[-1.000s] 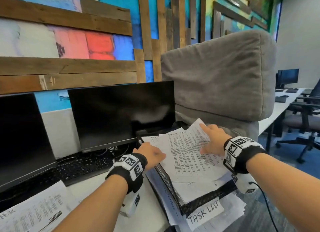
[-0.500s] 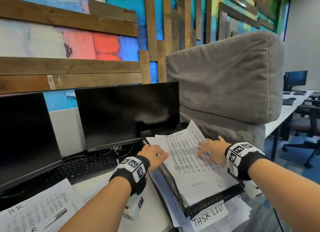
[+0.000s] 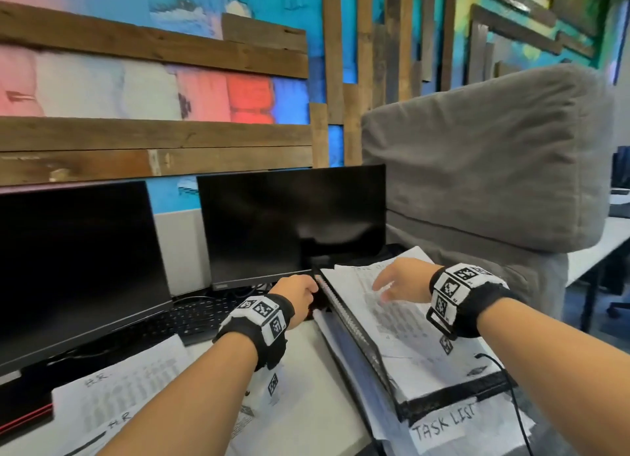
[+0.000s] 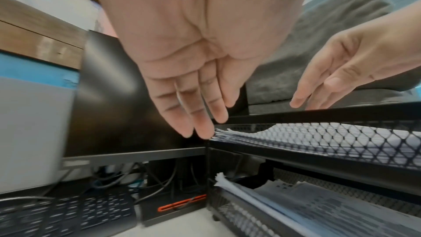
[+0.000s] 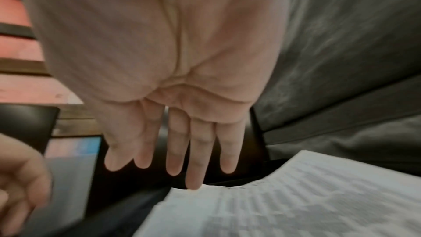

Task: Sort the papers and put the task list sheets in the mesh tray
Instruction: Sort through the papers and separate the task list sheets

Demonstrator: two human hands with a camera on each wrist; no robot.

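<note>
The black mesh tray (image 3: 354,331) stands at the desk's right end with a handwritten "TASK LIST" label (image 3: 443,428) on its front. A stack of printed task list sheets (image 3: 412,350) lies flat in its top tier. My left hand (image 3: 308,290) is at the tray's back left corner, fingers (image 4: 201,125) straight, tips by the edge of the stack and holding nothing. My right hand (image 3: 385,285) hovers low over the far end of the sheets (image 5: 296,197), fingers (image 5: 196,159) straight and spread. A lower tier (image 4: 296,210) also holds papers.
Sheets marked "HR" (image 3: 112,397) lie on the desk at the near left. Two dark monitors (image 3: 289,223) and a black keyboard (image 3: 191,319) fill the back. A big grey cushion (image 3: 477,169) stands right behind the tray. A black cable (image 3: 511,387) hangs from my right wrist.
The skewed top sheets now lie flat in the tray. My left hand has slid off the paper to the tray's back left corner. My right hand has lifted off the sheets and shifted left.
</note>
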